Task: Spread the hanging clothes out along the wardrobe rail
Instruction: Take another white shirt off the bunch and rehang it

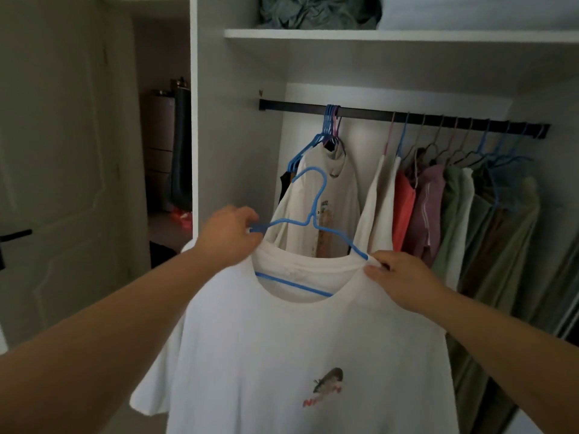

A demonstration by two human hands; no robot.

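I hold a white T-shirt (307,346) with a small printed logo out in front of the wardrobe, off the rail. A blue hanger (313,195) sits partly in its neck, hook up and free. My left hand (230,234) pinches the hanger's left arm end. My right hand (398,277) pinches the shirt's collar at the hanger's right shoulder. The black rail (369,113) runs behind. A tight bunch of blue hangers with a cream shirt (326,195) hangs at its middle left. Several garments (454,208) in white, red, mauve and green hang spaced along its right part.
A white shelf (391,37) above the rail carries folded grey-green bedding (316,10). The wardrobe's white side panel (194,120) stands at left, with a closed door (62,167) and a dim room beyond it. The rail's left end is bare.
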